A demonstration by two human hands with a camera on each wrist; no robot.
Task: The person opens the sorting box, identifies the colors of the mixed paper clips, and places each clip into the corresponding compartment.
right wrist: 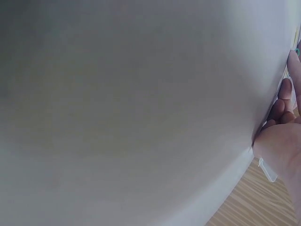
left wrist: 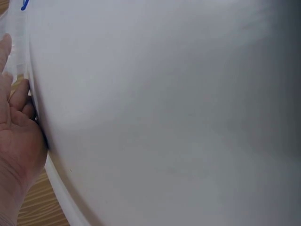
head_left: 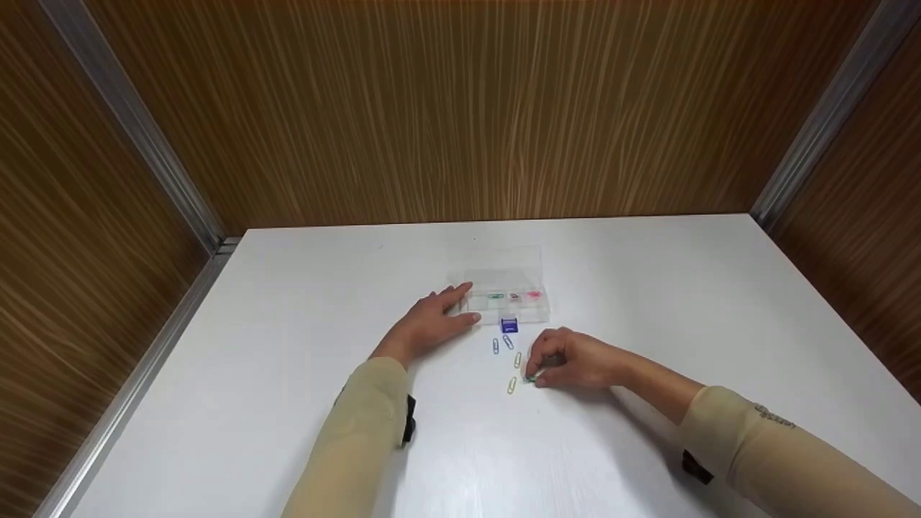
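Observation:
A clear plastic compartment box (head_left: 534,315) stands with its lid (head_left: 504,260) raised at the back. My left hand (head_left: 430,320) rests at its left end, thumb along the front and fingers stretched toward the back corner. In the left wrist view, the clear box (left wrist: 18,44) shows beside the fingers. My right hand (head_left: 575,357) pinches a green paper clip (head_left: 531,378) between thumb and index finger, low over the table. Separate compartments hold a green paper clip (head_left: 496,296), a small reddish clip (head_left: 514,296) and something pink (head_left: 534,294).
A dark blue piece (head_left: 509,326) sits at the box's front. Before it lie two blue paper clips (head_left: 496,346) and two yellow paper clips (head_left: 512,385), left of my right hand. The white table (head_left: 288,302) is enclosed by wood-patterned panels (head_left: 460,115) at the back and sides.

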